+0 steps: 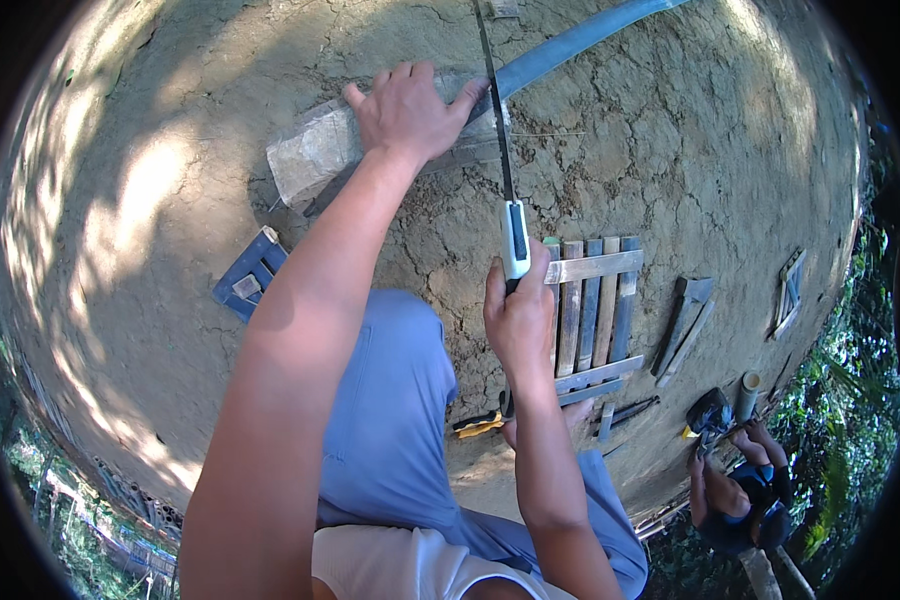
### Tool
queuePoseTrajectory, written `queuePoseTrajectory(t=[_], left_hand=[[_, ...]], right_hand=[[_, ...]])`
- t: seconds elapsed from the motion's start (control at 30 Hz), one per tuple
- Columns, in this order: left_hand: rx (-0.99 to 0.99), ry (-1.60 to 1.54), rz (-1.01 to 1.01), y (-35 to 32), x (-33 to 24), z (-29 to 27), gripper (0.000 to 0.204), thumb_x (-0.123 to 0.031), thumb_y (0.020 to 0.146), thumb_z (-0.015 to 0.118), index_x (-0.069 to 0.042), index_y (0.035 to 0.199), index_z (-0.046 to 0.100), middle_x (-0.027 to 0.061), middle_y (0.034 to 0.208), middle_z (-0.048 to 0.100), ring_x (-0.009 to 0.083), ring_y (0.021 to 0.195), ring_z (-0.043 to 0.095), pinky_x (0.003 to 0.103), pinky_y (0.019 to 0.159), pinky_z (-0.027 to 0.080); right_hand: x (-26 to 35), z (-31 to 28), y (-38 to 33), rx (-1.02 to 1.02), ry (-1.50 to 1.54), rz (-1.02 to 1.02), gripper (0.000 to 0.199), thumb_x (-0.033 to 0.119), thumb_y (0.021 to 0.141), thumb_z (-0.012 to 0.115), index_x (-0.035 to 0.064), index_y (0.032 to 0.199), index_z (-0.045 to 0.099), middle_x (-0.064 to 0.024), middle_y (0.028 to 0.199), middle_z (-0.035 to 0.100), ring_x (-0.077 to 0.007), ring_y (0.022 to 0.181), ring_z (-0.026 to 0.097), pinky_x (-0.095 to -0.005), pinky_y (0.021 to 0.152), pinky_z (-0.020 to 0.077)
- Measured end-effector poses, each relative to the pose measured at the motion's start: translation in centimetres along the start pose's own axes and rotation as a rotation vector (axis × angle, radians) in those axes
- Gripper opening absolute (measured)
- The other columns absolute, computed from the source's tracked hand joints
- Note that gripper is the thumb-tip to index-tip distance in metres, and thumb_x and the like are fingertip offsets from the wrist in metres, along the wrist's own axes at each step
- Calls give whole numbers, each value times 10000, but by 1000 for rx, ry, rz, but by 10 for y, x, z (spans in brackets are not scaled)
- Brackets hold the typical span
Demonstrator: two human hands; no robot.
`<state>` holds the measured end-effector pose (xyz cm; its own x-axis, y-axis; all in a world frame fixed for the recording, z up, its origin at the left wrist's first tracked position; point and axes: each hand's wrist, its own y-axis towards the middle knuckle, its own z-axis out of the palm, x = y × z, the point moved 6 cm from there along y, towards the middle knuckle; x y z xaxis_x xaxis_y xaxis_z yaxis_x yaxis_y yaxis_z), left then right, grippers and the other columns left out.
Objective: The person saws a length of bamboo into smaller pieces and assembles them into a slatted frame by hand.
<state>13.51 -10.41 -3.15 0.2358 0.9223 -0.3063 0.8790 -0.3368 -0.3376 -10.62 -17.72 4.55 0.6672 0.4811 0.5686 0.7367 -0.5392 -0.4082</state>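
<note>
Left hand [407, 110] splayed flat, pinning pale block [370, 140] at 12 o'clock; right hand [518, 320] clenched on handsaw [500, 150]. Blade right beside fingertips, could jump and nick them if block shifts

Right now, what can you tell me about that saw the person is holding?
The hand saw has a long, thin, dark blade and a white handle with a dark inset. The right hand wraps around the handle. The blade runs away from the person, nearly straight up the picture, and crosses a long flat grey strip lying on the cracked earth. The left hand presses down on a pale block right beside the blade, fingertips close to it.
</note>
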Motion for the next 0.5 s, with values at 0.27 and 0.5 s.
queuePoseTrajectory(t=[0.27,0.5], left_hand=[[-64,-1,9,2,-2,-2,806,-759,979,450,-73,1365,623,105,1350,662,282,1334,553,639,1131,267],[-69,13,-12,1,5,-8,821,-764,973,451,-81,1399,610,101,1371,652,273,1340,551,630,1136,273]], right_hand=[[-8,-6,-7,-65,70,-76,410,92,1001,623,47,1359,430,-312,732,647,-533,730,665,-578,576,485],[-19,0,-37,-98,76,-67,466,83,983,636,47,1393,415,-333,774,655,-539,785,669,-577,598,511]])
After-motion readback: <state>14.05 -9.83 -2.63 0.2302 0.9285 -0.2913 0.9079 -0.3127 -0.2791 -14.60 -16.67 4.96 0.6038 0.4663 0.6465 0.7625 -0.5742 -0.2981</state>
